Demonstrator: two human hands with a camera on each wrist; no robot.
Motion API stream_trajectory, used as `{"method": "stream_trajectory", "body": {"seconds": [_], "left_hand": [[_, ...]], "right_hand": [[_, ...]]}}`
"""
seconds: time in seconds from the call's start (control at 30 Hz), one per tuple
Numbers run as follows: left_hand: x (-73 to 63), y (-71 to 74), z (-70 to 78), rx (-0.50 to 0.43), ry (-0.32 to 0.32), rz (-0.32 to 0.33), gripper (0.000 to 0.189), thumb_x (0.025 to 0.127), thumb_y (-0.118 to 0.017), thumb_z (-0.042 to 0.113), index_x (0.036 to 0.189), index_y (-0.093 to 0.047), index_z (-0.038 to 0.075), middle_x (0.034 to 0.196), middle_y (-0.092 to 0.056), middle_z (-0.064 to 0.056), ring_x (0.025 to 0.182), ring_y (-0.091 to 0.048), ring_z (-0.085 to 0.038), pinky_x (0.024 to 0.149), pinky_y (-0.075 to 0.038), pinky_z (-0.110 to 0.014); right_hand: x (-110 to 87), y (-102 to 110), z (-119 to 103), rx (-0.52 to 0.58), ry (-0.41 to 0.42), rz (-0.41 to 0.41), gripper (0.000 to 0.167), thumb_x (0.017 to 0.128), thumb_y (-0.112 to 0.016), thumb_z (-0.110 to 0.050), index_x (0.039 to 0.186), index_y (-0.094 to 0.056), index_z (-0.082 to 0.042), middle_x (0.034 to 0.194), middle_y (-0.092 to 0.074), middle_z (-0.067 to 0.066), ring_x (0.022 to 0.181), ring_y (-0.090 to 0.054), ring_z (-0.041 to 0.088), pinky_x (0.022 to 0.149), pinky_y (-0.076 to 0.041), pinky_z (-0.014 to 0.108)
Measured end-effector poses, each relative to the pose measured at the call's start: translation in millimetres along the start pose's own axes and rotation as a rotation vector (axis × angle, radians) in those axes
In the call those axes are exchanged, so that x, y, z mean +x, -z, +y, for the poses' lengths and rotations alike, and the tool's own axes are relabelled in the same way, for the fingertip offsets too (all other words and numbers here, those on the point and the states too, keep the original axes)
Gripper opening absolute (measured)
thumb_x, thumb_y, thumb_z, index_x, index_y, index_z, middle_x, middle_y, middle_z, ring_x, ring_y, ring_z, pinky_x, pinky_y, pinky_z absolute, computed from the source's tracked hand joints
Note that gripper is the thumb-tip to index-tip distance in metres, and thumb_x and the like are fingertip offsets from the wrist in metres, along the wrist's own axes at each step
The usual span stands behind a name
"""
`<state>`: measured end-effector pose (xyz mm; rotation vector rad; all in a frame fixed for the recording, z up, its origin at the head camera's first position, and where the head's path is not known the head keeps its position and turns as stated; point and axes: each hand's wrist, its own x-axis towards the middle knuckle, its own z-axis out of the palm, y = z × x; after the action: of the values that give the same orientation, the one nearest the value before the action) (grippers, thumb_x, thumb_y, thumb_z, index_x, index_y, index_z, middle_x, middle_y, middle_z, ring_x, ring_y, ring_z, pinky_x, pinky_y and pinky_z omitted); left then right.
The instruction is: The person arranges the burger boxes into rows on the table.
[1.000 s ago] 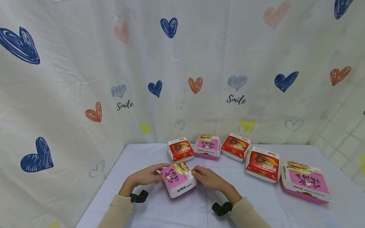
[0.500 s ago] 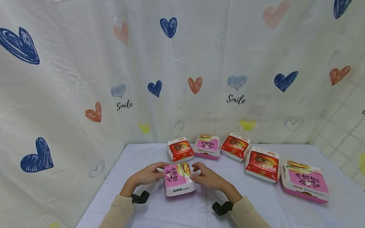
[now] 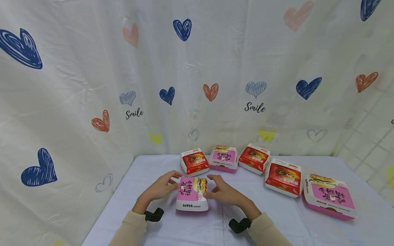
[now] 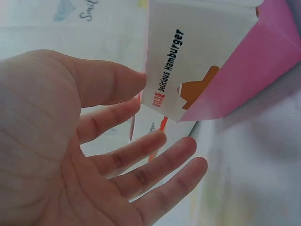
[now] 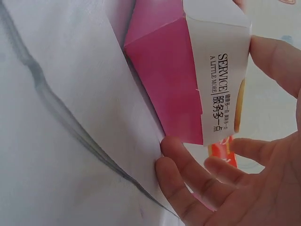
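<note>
On the white cloth, between both hands, sits a pink and white burger box [image 3: 191, 191] with SUPER BURGER facing the person. The left hand [image 3: 162, 186] is at its left side, fingers spread; in the left wrist view the thumb [image 4: 124, 82] lies at the edge of the box [image 4: 188, 56], the other fingers off it. At the right side is the right hand [image 3: 226, 193], thumb on the lid edge. In the right wrist view, the right hand [image 5: 254, 174] has its fingers loosely bent near the back corner of the box [image 5: 171, 80].
Behind and to the right stands an arc of closed burger boxes: a red one [image 3: 195, 162], a pink one [image 3: 224, 159], a red one [image 3: 254, 158], another red one [image 3: 284, 177] and a pink one [image 3: 330, 195]. A heart-printed curtain [image 3: 227, 61] hangs behind the table.
The pink box has turned from a tilted angle to lie straight, with its SUPER BURGER side facing front. The left hand's fingers have lifted off and spread; the right hand's fingers have loosened.
</note>
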<state>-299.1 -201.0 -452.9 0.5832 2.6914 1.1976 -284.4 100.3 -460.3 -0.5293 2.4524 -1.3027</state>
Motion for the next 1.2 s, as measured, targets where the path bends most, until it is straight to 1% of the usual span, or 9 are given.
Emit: {"method": "stream_trajectory", "body": {"seconds": [0.13, 0.27, 0.4, 0.5, 0.63, 0.8, 0.97, 1.07, 1.2], "left_hand": [[1.6, -2.3, -0.8, 0.003, -0.013, 0.032, 0.031, 0.101, -0.064, 0.016, 0.131, -0.058, 0.011, 0.137, -0.059, -0.019, 0.116, -0.065, -0.032, 0.091, -0.056, -0.05], [3.0, -4.0, -1.3, 0.002, -0.016, 0.045, 0.025, 0.101, -0.064, 0.015, 0.125, -0.06, 0.013, 0.128, -0.063, -0.013, 0.112, -0.065, -0.028, 0.09, -0.057, -0.046], [3.7, -4.9, -1.7, 0.012, 0.003, 0.039, 0.022, 0.101, -0.063, 0.018, 0.123, -0.061, 0.016, 0.119, -0.067, -0.007, 0.107, -0.064, -0.022, 0.086, -0.056, -0.042], [3.4, -4.6, -1.4, 0.016, 0.026, 0.02, 0.025, 0.101, -0.064, 0.022, 0.125, -0.06, 0.019, 0.118, -0.067, -0.006, 0.106, -0.063, -0.021, 0.085, -0.056, -0.041], [2.4, -2.4, -0.9, -0.001, 0.03, -0.03, 0.036, 0.098, -0.068, 0.031, 0.131, -0.058, 0.02, 0.123, -0.066, -0.008, 0.109, -0.064, -0.024, 0.087, -0.056, -0.046], [0.5, 1.1, -2.8, -0.044, 0.041, -0.119, 0.062, 0.089, -0.078, 0.04, 0.142, -0.052, 0.023, 0.133, -0.061, -0.009, 0.116, -0.062, -0.025, 0.093, -0.056, -0.048], [-1.1, 2.4, -0.9, -0.08, 0.043, -0.184, 0.082, 0.082, -0.086, 0.037, 0.151, -0.043, 0.025, 0.139, -0.056, -0.01, 0.12, -0.059, -0.026, 0.095, -0.056, -0.047], [-2.1, 2.0, 2.9, -0.092, 0.048, -0.201, 0.088, 0.08, -0.088, 0.032, 0.154, -0.04, 0.025, 0.14, -0.054, -0.012, 0.121, -0.058, -0.027, 0.096, -0.056, -0.049], [-2.6, 1.4, 3.7, -0.098, 0.045, -0.206, 0.091, 0.08, -0.088, 0.03, 0.155, -0.039, 0.025, 0.142, -0.053, -0.013, 0.122, -0.057, -0.028, 0.097, -0.055, -0.05]], "right_hand": [[0.0, -1.0, 0.6, 0.005, 0.021, -0.009, 0.09, 0.09, -0.075, -0.048, 0.158, -0.03, -0.011, 0.153, -0.041, 0.015, 0.117, -0.058, 0.025, 0.094, -0.055, 0.05], [0.5, -1.3, 1.1, 0.008, 0.04, -0.022, 0.088, 0.091, -0.074, -0.048, 0.157, -0.032, -0.01, 0.15, -0.046, 0.014, 0.116, -0.058, 0.024, 0.093, -0.055, 0.048], [0.5, -1.2, 1.2, 0.009, 0.045, -0.03, 0.085, 0.091, -0.074, -0.047, 0.156, -0.034, -0.009, 0.148, -0.047, 0.014, 0.116, -0.058, 0.025, 0.093, -0.055, 0.047], [-0.2, -0.9, 0.8, 0.012, 0.046, -0.031, 0.083, 0.092, -0.073, -0.046, 0.155, -0.035, -0.009, 0.145, -0.048, 0.014, 0.115, -0.058, 0.025, 0.091, -0.055, 0.046], [-0.5, -0.4, 1.1, 0.018, 0.049, -0.032, 0.08, 0.093, -0.073, -0.044, 0.154, -0.035, -0.008, 0.141, -0.047, 0.013, 0.113, -0.056, 0.025, 0.088, -0.055, 0.043], [0.7, -0.9, 3.2, 0.003, 0.048, -0.035, 0.077, 0.093, -0.071, -0.047, 0.153, -0.039, -0.01, 0.139, -0.047, 0.01, 0.113, -0.055, 0.024, 0.089, -0.055, 0.043], [0.8, -0.4, 4.2, -0.01, 0.055, -0.039, 0.071, 0.095, -0.07, -0.047, 0.151, -0.043, -0.013, 0.138, -0.048, 0.009, 0.112, -0.055, 0.023, 0.089, -0.055, 0.043], [0.4, 0.3, 3.5, -0.015, 0.066, -0.038, 0.067, 0.096, -0.069, -0.045, 0.15, -0.045, -0.012, 0.138, -0.051, 0.009, 0.111, -0.055, 0.024, 0.088, -0.054, 0.042], [-0.4, 1.7, 2.2, -0.022, 0.083, -0.033, 0.059, 0.098, -0.067, -0.041, 0.146, -0.049, -0.011, 0.131, -0.058, 0.008, 0.11, -0.056, 0.025, 0.088, -0.053, 0.042]]}}
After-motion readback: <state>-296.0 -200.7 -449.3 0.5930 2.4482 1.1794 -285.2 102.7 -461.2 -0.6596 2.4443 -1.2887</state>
